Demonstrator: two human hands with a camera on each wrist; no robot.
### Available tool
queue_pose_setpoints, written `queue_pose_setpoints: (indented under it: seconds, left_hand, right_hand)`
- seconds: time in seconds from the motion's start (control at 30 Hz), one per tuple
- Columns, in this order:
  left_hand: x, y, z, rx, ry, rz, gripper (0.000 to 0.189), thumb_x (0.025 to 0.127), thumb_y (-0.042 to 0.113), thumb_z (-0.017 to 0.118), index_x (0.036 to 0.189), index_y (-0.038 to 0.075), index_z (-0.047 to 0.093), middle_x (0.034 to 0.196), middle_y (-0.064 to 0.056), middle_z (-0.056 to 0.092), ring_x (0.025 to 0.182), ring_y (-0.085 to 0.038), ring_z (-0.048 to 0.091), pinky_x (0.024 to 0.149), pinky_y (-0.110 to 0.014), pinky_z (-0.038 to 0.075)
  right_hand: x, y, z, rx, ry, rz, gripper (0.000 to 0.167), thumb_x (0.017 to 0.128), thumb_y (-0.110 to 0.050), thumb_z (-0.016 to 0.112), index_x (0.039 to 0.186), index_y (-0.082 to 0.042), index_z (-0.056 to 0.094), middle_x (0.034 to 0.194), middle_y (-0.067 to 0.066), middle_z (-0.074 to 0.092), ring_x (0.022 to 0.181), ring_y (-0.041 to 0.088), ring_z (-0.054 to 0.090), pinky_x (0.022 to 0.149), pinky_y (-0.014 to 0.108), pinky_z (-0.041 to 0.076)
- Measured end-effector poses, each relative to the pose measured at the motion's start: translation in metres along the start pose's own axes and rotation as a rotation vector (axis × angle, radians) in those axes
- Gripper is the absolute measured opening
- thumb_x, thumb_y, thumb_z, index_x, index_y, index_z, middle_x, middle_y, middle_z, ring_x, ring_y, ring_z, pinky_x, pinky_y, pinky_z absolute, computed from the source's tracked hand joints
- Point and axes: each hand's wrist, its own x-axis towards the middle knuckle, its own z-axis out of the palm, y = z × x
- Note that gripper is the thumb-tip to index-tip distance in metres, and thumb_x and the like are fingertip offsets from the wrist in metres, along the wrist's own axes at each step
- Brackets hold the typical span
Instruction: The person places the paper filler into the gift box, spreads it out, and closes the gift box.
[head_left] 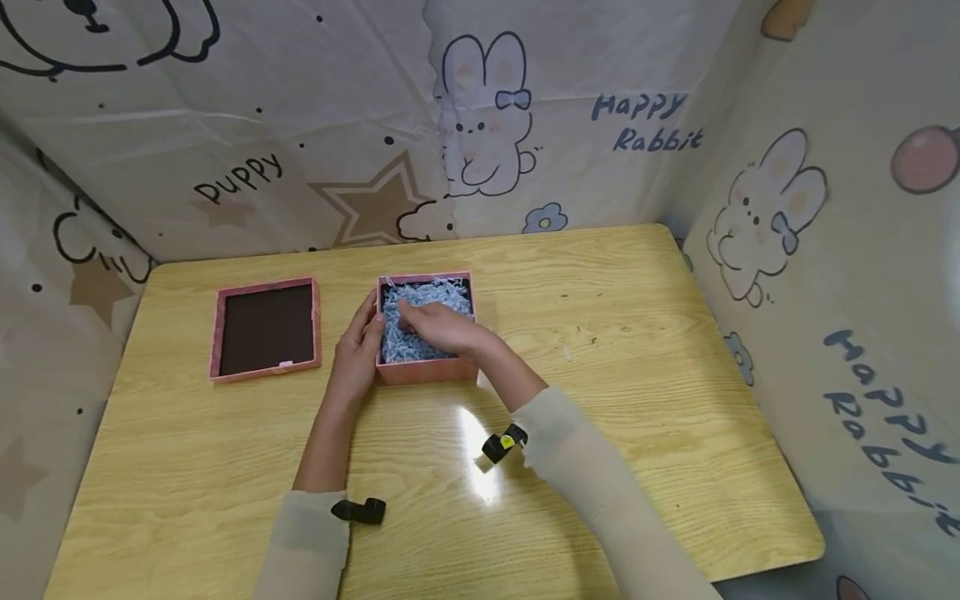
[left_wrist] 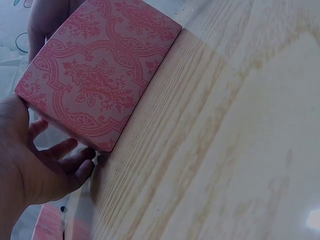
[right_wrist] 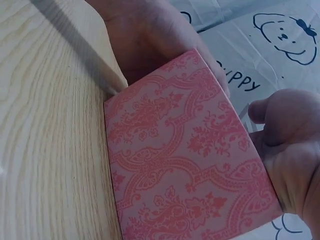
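A pink box (head_left: pixel 427 372) with a damask pattern stands on the table, filled with light blue shredded paper (head_left: pixel 442 292). My left hand (head_left: pixel 354 358) rests along the box's left side, its thumb near the rim. In the left wrist view its slightly bent fingers touch the patterned box (left_wrist: pixel 100 75) at one side. Over the box wall reaches my right hand (head_left: pixel 446 329), thumb showing and fingertips down in the shredded paper. The wall of the box (right_wrist: pixel 185 150) hides those fingertips in the right wrist view, so whether they grip paper cannot be told.
The pink-edged lid (head_left: pixel 267 329) lies with its dark inside up, left of the box. Small specks and scraps dot the wooden table (head_left: pixel 600 433) on the right. Printed cloth walls (head_left: pixel 570 50) stand behind and at both sides.
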Motion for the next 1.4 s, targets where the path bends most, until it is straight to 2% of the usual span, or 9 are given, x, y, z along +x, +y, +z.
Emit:
queue_pose_setpoints:
  seconds: [0.2,0.37,0.5,0.57,0.7,0.8,0.93,1.2,1.4]
  left_hand:
    - [0.001,-0.001,-0.001,-0.004,-0.009,-0.019,0.063,0.110,0.057,0.045,0.168,0.045,0.024,0.174,0.005,0.027,0.161,-0.028,0.023,0.127,-0.061,0.020]
    - [-0.001,0.006,-0.001,-0.014,-0.019,-0.051,0.061,0.111,0.052,0.045,0.168,0.045,0.022,0.174,0.005,0.025,0.161,-0.028,0.021,0.127,-0.060,0.020]
    - [-0.007,0.021,-0.001,-0.028,-0.033,-0.052,0.061,0.113,0.044,0.045,0.170,0.038,0.022,0.175,-0.001,0.026,0.161,-0.031,0.023,0.127,-0.059,0.022]
    - [-0.011,0.030,-0.001,-0.031,-0.038,-0.049,0.060,0.114,0.042,0.044,0.170,0.036,0.023,0.174,-0.003,0.026,0.160,-0.032,0.023,0.127,-0.059,0.023]
    - [-0.018,0.040,-0.002,-0.032,-0.041,-0.062,0.060,0.114,0.042,0.044,0.170,0.037,0.022,0.175,-0.002,0.024,0.162,-0.030,0.020,0.128,-0.059,0.020]
    - [-0.019,0.041,-0.002,-0.031,-0.040,-0.074,0.060,0.114,0.042,0.044,0.169,0.040,0.022,0.176,-0.001,0.022,0.162,-0.030,0.017,0.128,-0.060,0.018]
    - [-0.018,0.040,-0.002,-0.029,-0.042,-0.082,0.060,0.114,0.043,0.044,0.169,0.041,0.021,0.176,0.000,0.021,0.162,-0.029,0.016,0.128,-0.060,0.017]
    - [-0.019,0.041,-0.002,-0.022,-0.045,-0.098,0.061,0.113,0.043,0.045,0.170,0.038,0.021,0.176,0.000,0.022,0.162,-0.029,0.017,0.128,-0.059,0.019]
    - [-0.019,0.041,-0.002,-0.017,-0.038,-0.069,0.061,0.114,0.040,0.044,0.170,0.034,0.022,0.175,-0.003,0.024,0.162,-0.031,0.019,0.127,-0.060,0.020]
  right_hand:
    - [-0.003,0.002,-0.002,0.044,-0.014,-0.070,0.071,0.114,-0.054,0.028,0.150,0.000,0.056,0.153,0.015,0.059,0.141,0.029,0.056,0.119,0.039,0.042]
    - [-0.016,-0.001,-0.008,0.106,0.008,-0.198,0.065,0.116,-0.046,0.033,0.151,0.004,0.053,0.150,0.018,0.059,0.137,0.027,0.060,0.112,0.035,0.049]
    - [-0.028,-0.002,-0.016,0.183,0.109,-0.307,0.055,0.117,-0.037,0.038,0.146,0.006,0.057,0.145,0.021,0.063,0.132,0.027,0.064,0.108,0.038,0.053]
    - [-0.031,-0.001,-0.020,0.274,0.175,-0.338,0.053,0.117,-0.035,0.037,0.144,0.005,0.059,0.143,0.021,0.064,0.131,0.027,0.065,0.108,0.038,0.053]
    - [-0.031,0.006,-0.027,0.504,0.303,-0.361,0.060,0.118,-0.039,0.029,0.145,0.007,0.057,0.148,0.023,0.060,0.135,0.028,0.062,0.112,0.035,0.049]
    - [-0.028,0.011,-0.028,0.606,0.365,-0.349,0.065,0.117,-0.044,0.024,0.148,0.006,0.054,0.152,0.023,0.056,0.140,0.027,0.058,0.116,0.033,0.045]
    - [-0.023,0.011,-0.024,0.584,0.371,-0.289,0.071,0.116,-0.051,0.021,0.151,0.003,0.052,0.155,0.019,0.054,0.145,0.025,0.052,0.121,0.034,0.038]
    - [0.001,0.007,-0.009,0.520,0.250,-0.217,0.076,0.114,-0.056,0.017,0.151,-0.003,0.056,0.154,0.010,0.057,0.148,0.021,0.048,0.125,0.036,0.031]
    - [0.014,0.006,0.000,0.389,0.183,-0.173,0.079,0.112,-0.061,0.014,0.153,-0.008,0.056,0.157,0.006,0.056,0.151,0.019,0.044,0.127,0.038,0.027]
